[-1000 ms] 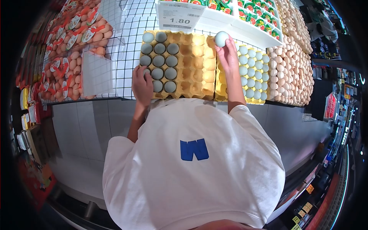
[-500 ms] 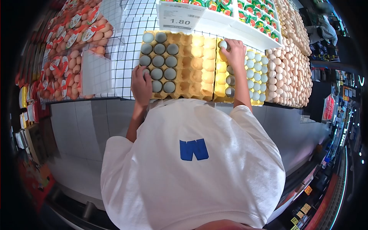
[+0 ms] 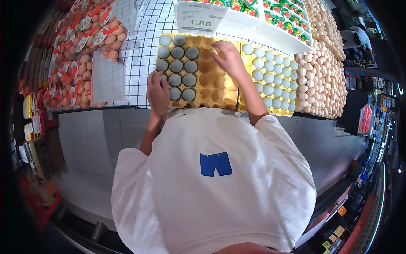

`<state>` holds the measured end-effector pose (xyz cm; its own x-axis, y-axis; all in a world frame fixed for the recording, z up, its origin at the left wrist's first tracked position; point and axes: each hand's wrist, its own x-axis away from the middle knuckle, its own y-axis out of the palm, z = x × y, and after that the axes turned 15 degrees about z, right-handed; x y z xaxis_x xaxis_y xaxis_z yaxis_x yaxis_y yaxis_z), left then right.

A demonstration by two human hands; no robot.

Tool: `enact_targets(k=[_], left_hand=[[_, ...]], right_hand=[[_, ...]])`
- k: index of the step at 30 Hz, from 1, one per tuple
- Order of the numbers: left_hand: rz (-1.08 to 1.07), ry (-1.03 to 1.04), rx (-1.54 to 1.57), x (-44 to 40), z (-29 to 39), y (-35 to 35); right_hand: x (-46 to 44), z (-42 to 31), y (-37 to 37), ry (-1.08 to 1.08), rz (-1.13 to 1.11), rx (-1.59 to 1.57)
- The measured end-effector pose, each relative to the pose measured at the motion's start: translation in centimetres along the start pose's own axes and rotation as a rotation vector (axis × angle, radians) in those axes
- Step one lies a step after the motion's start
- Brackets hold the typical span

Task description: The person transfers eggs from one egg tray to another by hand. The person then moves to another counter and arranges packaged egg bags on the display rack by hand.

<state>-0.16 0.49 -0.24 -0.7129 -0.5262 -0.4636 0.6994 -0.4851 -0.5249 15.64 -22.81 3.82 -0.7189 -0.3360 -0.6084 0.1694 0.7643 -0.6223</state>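
Observation:
A yellow egg tray (image 3: 224, 97) lies in front of me, its left part filled with pale blue-green eggs (image 3: 177, 66) and its right part with bare cups. My left hand (image 3: 158, 94) curls over its left edge, fingers around a partly covered egg (image 3: 162, 78). The lower left corner cup is hidden beneath it. Above the bare cups is my right hand (image 3: 228, 59), its thumb and fingers apart with no egg visible between them. On the right, a second yellow tray (image 3: 245, 100) with several rows of pale eggs adjoins the first, partly behind my right forearm.
A price sign (image 3: 200, 17) stands behind the tray on a wire-grid surface (image 3: 144, 42). Bagged brown eggs (image 3: 80, 78) lie left, past a clear divider (image 3: 109, 80). Loose beige eggs (image 3: 317, 80) are piled right. Behind sits a white box (image 3: 258, 26) of green-and-red wrapped items.
My right hand has moved left from an egg in the right tray to above the bare cups. That egg's place still shows an egg. My left hand stays at the tray's left edge.

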Motion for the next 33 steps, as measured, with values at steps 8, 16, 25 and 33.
enact_targets(k=[8,16,25,33], left_hand=[[0.017,-0.015,0.045,-0.3,0.5,-0.1],[0.009,-0.050,0.052,-0.4,0.9,-0.4],[-0.007,-0.025,0.008,-0.2,0.5,-0.1],[-0.010,-0.004,-0.008,-0.2,0.3,-0.1]], right_hand=[[-1.4,-1.6,5.0,-0.091,-0.277,0.020],[-1.5,-0.5,4.2,0.375,-0.173,-0.381],[1.5,2.2,-2.6,0.987,0.193,-1.501],[4.1,4.2,-7.9,0.940,0.349,-1.370]])
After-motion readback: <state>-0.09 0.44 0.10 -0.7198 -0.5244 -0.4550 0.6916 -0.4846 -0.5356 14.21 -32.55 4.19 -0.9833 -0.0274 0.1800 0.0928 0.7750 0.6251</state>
